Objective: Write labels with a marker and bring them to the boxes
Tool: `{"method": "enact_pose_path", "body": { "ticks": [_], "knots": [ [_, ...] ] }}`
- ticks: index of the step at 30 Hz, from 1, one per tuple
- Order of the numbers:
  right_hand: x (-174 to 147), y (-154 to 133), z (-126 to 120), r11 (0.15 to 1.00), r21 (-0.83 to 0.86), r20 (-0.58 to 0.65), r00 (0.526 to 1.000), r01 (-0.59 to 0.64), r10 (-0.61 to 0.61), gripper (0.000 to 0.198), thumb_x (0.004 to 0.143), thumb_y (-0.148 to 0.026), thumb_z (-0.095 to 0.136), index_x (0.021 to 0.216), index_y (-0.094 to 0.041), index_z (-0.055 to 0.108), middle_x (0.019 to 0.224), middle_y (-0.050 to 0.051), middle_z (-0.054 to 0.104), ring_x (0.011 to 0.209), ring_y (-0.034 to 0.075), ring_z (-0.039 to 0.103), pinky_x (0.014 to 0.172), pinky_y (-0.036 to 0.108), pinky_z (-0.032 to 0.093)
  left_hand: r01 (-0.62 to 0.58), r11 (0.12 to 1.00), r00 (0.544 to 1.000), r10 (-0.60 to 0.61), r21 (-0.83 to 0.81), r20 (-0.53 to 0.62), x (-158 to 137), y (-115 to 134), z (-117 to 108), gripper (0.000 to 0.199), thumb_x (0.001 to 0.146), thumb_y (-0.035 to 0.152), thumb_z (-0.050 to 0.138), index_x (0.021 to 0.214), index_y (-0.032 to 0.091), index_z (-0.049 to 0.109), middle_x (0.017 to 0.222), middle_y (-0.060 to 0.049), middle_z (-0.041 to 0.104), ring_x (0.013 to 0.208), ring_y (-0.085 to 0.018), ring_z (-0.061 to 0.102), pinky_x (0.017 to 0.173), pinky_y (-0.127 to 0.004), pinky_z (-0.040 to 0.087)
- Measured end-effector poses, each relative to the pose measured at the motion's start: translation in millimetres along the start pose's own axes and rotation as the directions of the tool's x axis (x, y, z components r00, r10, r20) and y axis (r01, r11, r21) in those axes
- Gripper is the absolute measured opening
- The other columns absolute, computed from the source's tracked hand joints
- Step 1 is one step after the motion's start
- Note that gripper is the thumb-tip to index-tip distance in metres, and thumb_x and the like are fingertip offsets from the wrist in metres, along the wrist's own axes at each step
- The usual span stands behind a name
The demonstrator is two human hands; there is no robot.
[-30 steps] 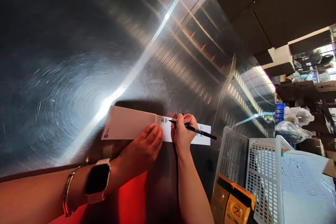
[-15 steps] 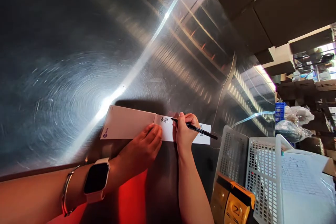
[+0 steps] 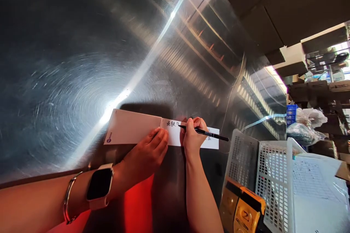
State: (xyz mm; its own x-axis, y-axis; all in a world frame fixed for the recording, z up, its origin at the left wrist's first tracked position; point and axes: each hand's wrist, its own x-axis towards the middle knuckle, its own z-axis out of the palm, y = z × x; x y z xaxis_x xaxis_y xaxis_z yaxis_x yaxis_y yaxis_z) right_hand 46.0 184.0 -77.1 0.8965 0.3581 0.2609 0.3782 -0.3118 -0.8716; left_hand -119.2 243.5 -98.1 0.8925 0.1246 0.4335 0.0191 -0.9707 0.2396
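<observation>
A narrow white notepad (image 3: 175, 136) lies opened out on the metal table, its blank-looking cover (image 3: 133, 125) stretching left with a small purple round logo. Handwritten characters stand at the left of the written page, and more show partly behind my right hand (image 3: 194, 134). That hand is closed round a black pen (image 3: 210, 133), whose tip touches the page just below the newest strokes. My left hand (image 3: 154, 147), fingers curled together, presses on the notepad at the fold; its fingertips are partly hidden. A watch (image 3: 100, 184) and a bangle are on the left wrist.
The shiny metal table (image 3: 82, 62) reflects bright light. At the lower right stand a white perforated plastic basket (image 3: 275, 182) and a yellow-orange box (image 3: 247, 211) marked 2. Papers in clear plastic (image 3: 314, 189) lie beside them. Cardboard boxes (image 3: 298, 7) are stacked at the right.
New strokes of another character have appeared right of the earlier two. The pen has shifted slightly within the right hand's writing motion. My left hand stays at the fold.
</observation>
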Motion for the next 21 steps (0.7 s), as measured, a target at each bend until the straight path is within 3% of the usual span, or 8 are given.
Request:
{"method": "enact_pose_path", "body": {
  "ticks": [10,15,19,21],
  "knots": [
    [0.1,1.3,0.1,0.999,0.029,0.026,1.0,-0.013,0.013,0.037,0.077,-0.023,0.06,0.055,-0.022,0.03,0.051,-0.008,0.038,0.043,0.007,0.034,0.043,0.023,0.031,-0.006,1.0,1.0,0.006,-0.009,0.005,1.0,-0.6,-1.3,0.04,0.09,0.01,0.038,0.117,0.001,0.066,0.124,-0.019,0.064,0.119,-0.031,0.058,0.106,-0.044,0.047],
    [2.1,-0.8,1.5,0.998,-0.021,0.029,0.998,0.058,-0.057,0.036,0.076,-0.019,0.057,0.055,-0.022,0.027,0.051,-0.008,0.034,0.046,0.007,0.032,0.045,0.022,0.03,-0.005,1.0,1.0,0.005,-0.002,-0.01,1.0,-0.8,-2.1,0.041,0.09,0.008,0.036,0.117,0.0,0.066,0.122,-0.019,0.064,0.117,-0.031,0.059,0.105,-0.043,0.048],
    [-2.7,-11.4,0.6,0.994,0.094,-0.08,0.996,0.048,-0.041,0.038,0.08,-0.023,0.06,0.056,-0.022,0.03,0.054,-0.007,0.037,0.046,0.008,0.036,0.045,0.022,0.034,-0.006,1.0,0.999,0.005,-0.006,-0.036,1.7,-1.4,-1.5,0.039,0.088,0.006,0.038,0.115,-0.001,0.066,0.115,-0.018,0.066,0.114,-0.032,0.061,0.103,-0.043,0.049],
    [-10.0,-19.6,-1.3,0.989,0.142,-0.031,0.999,0.038,-0.034,0.036,0.081,-0.026,0.065,0.058,-0.021,0.038,0.058,-0.006,0.045,0.049,0.009,0.043,0.048,0.022,0.038,-0.008,1.0,0.999,0.009,0.007,-0.054,2.2,-1.2,-1.0,0.039,0.087,0.005,0.039,0.114,-0.002,0.066,0.112,-0.017,0.067,0.113,-0.033,0.062,0.103,-0.043,0.048]
  ]
}}
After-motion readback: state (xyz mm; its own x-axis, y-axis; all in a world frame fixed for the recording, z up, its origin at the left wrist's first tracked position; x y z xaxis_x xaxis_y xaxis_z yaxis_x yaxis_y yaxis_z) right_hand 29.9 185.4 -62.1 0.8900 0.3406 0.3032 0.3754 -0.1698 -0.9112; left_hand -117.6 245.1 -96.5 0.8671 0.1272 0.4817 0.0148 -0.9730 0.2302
